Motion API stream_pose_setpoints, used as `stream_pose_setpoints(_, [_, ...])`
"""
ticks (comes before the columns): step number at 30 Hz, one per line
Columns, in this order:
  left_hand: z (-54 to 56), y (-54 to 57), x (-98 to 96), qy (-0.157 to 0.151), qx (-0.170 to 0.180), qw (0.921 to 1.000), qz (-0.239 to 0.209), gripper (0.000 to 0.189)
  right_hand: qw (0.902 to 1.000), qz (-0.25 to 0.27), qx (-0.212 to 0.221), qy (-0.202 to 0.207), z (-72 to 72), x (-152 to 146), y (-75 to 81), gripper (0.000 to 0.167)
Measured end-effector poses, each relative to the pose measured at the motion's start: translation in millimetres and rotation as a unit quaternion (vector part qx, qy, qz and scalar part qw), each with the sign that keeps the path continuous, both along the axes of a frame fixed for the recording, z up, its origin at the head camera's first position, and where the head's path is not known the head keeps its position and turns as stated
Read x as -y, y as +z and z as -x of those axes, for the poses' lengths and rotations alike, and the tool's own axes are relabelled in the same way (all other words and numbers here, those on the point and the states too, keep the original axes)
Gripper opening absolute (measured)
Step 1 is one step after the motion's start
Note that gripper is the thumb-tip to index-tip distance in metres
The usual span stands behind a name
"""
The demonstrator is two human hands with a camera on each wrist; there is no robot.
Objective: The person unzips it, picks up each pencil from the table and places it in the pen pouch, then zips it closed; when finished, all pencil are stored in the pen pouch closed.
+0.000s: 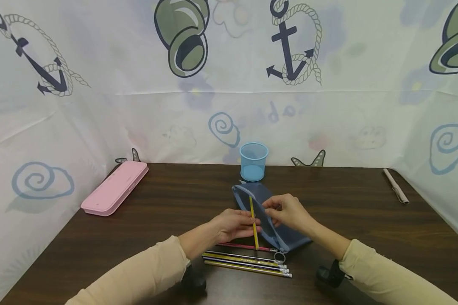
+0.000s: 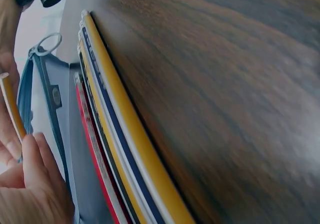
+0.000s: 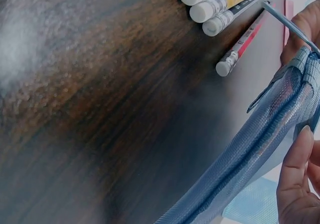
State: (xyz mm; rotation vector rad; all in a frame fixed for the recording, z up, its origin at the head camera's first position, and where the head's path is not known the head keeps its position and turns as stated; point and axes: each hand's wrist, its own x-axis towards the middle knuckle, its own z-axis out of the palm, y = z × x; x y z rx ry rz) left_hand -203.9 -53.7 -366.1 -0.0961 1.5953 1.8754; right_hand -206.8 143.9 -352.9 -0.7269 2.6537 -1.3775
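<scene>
Between left thumb and fingers, my left hand pinches a slim yellow pencil in front of the gaping mouth of a blue zip pouch. In the left wrist view, that pencil shows a pale flat end. My right hand grips the pouch's far edge, its thumb against the blue fabric in the right wrist view. A metal ring hangs at the pouch's near end. Just before the pouch lie a red pencil and several striped pencils with white erasers, side by side.
A pink pencil case lies at the left edge of the dark wooden table. Behind the pouch stands a light blue mesh cup. A thin rolled beige item lies far right. Printed curtains enclose the table.
</scene>
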Motion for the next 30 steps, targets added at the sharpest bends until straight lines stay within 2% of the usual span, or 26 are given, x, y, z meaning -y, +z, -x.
stream_pose_setpoints(11, [-1.0,-7.8,-20.9,0.061,-0.075,0.9952,0.009,0.049,1.0,-0.005,0.006,0.001,0.5,3,1.0,0.013])
stream_pose_setpoints(20, [-5.6,-6.5,-33.7,0.114,-0.081,0.9898,0.024,0.061,0.9999,0.004,0.014,0.003,0.8,4,2.4,0.013])
stream_pose_setpoints(30, [-8.8,-9.4,-43.1,0.134,-0.09,0.9866,0.027,0.072,0.9998,0.011,0.014,0.006,0.3,4,1.1,0.014])
